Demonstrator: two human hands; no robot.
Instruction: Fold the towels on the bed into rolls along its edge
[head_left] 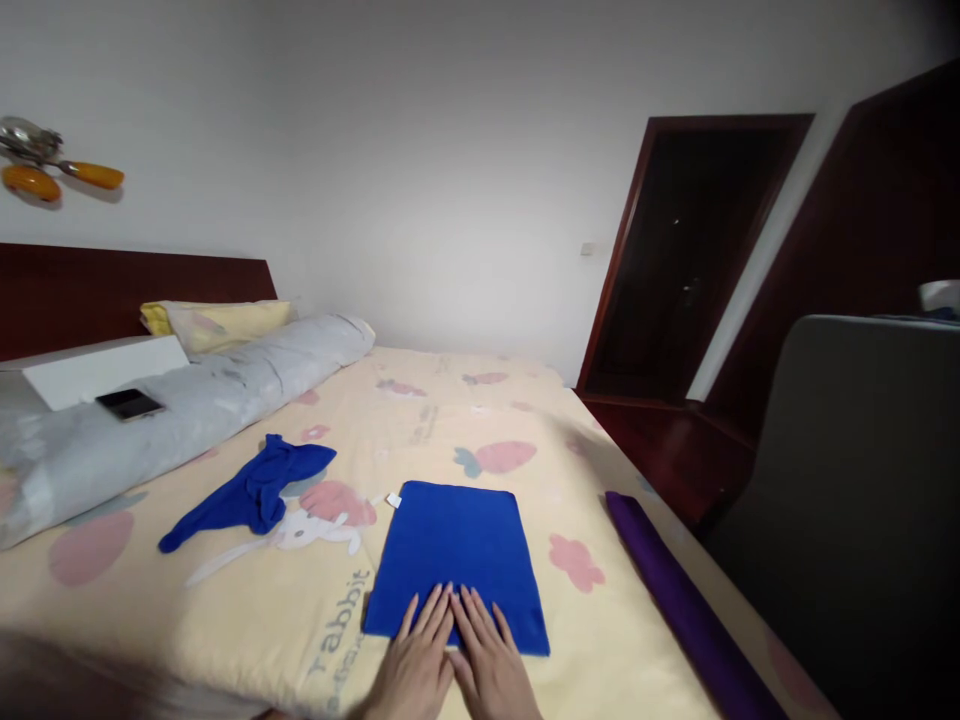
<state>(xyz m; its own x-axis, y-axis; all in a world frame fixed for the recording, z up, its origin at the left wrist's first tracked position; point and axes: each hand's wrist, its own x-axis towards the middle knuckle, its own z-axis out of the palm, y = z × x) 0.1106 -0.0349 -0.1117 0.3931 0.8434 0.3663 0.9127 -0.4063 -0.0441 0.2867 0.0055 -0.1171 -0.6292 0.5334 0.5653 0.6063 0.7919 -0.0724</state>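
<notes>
A blue cloth [461,540] lies spread flat on the bed, roughly square, with a small white tag [394,500] at its far left corner. My left hand [418,650] rests palm down on its near edge, fingers stretched out. Beside it, my right hand [489,645] also lies flat on the cloth, and the fingertips of both hands nearly meet. Neither hand grips anything. To the left, a second blue cloth [259,490] lies crumpled on the sheet.
The bed [420,420] has a yellow sheet printed with rabbits and carrots. A purple roll [682,600] lies along its right edge. At the left are a grey rolled bundle [247,375], a phone [129,404], a white box [105,368] and a pillow [225,325]. A dark chair [862,480] stands right.
</notes>
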